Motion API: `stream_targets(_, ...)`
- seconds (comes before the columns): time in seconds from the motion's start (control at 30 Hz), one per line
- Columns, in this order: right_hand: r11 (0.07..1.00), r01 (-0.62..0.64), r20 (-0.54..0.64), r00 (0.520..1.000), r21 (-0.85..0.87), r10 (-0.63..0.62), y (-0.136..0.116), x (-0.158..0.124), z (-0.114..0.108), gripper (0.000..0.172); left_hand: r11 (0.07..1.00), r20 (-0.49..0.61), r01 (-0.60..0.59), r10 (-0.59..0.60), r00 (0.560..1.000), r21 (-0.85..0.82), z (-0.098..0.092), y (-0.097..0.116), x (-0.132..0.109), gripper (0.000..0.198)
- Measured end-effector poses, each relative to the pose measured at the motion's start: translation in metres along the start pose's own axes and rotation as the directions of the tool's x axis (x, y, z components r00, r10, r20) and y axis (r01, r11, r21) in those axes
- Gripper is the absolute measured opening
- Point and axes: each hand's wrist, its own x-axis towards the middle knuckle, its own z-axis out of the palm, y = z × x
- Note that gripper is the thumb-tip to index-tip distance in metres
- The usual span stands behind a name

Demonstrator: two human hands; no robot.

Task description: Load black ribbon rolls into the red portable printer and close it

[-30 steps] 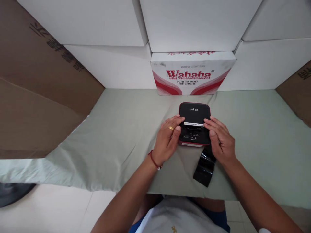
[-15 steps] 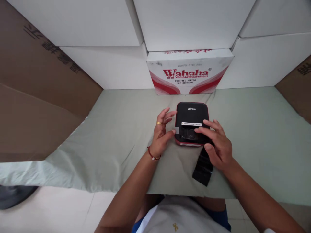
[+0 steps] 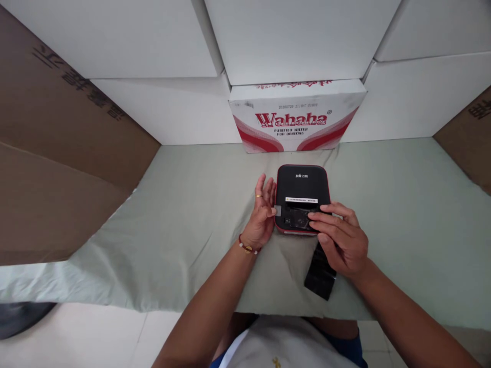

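Note:
A small black label printer (image 3: 302, 186) with a red rim lies flat on the cloth. A white warning strip crosses its top, and a shiny dark patch of film (image 3: 299, 217) sits below that strip. My left hand (image 3: 263, 217) is at its left side, the thumb on a grey tab (image 3: 278, 210) at the edge and the fingers along the side wall. My right hand (image 3: 343, 235) holds the front right corner, fingertips on top and thumb at the front edge. From under that corner a strip of black plastic (image 3: 320, 276) runs towards me.
Behind the printer stands a white and red Wahaha water carton (image 3: 297, 125). White boxes (image 3: 153, 107) are stacked along the back. Brown cardboard (image 3: 69, 194) rises at the left, with more cardboard (image 3: 471, 138) at the right. A pale green cloth (image 3: 192, 204) covers the table.
My left hand has closed in on the printer's left side, its fingers now straighter and nearer together. My right fingertips have drawn slightly closer together at the front right corner.

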Motion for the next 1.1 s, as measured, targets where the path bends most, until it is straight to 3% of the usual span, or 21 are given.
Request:
stream_targets(0.1,0.997,0.030,-0.004,1.000,-0.070,-0.030,-0.003,-0.001,0.001,0.035,0.998,-0.017,-0.007,0.006,1.000,-0.060,-0.001,-0.001,0.001,0.106)
stream_targets(0.2,0.997,0.024,0.002,1.000,-0.077,-0.023,-0.007,-0.001,0.000,0.036,0.997,0.040,-0.016,0.019,0.999,-0.069,-0.002,-0.002,0.003,0.104)
stream_targets(0.33,0.981,-0.156,0.018,0.988,0.117,0.155,-0.006,0.009,-0.007,0.026,0.997,0.085,-0.058,0.054,0.995,0.047,-0.001,-0.002,0.003,0.096)
stream_targets(0.4,0.911,-0.351,0.021,0.934,0.216,0.356,0.001,0.021,-0.012,0.029,0.994,0.089,-0.065,0.057,0.994,0.087,-0.001,-0.002,0.003,0.095)
stream_targets(0.47,0.806,-0.541,0.105,0.840,0.242,0.532,0.012,0.038,-0.017,0.032,0.995,0.093,-0.053,0.045,0.995,0.088,0.000,-0.003,0.003,0.096)
stream_targets(0.53,0.759,-0.632,0.246,0.770,0.159,0.589,0.024,0.060,-0.021,0.032,0.997,0.090,-0.040,0.034,0.995,0.069,0.000,-0.004,0.003,0.097)
stream_targets(0.6,0.818,-0.575,0.377,0.755,-0.014,0.536,0.034,0.082,-0.019,0.026,0.998,0.086,-0.035,0.031,0.996,0.045,0.000,-0.005,0.004,0.097)
stream_targets(0.7,0.886,-0.299,0.533,0.714,-0.355,0.454,0.042,0.109,-0.007,0.024,0.999,0.086,-0.041,0.041,0.995,-0.005,-0.001,-0.008,0.006,0.095)
stream_targets(0.77,0.841,-0.110,0.602,0.649,-0.530,0.465,0.041,0.120,0.006,0.021,0.998,0.077,-0.045,0.049,0.996,-0.050,-0.001,-0.010,0.007,0.094)
stream_targets(0.83,0.784,0.001,0.630,0.594,-0.621,0.499,0.039,0.126,0.019,0.020,0.997,0.066,-0.046,0.051,0.996,-0.068,-0.002,-0.012,0.009,0.093)
stream_targets(1.0,0.730,0.041,0.641,0.514,-0.682,0.570,0.035,0.131,0.033,0.023,0.997,0.049,-0.050,0.053,0.997,-0.059,-0.001,-0.015,0.013,0.089)
stream_targets(1.1,0.735,-0.016,0.614,0.538,-0.678,0.577,0.032,0.131,0.029,0.029,0.985,0.030,-0.027,0.033,0.999,-0.171,0.001,-0.013,0.013,0.093)
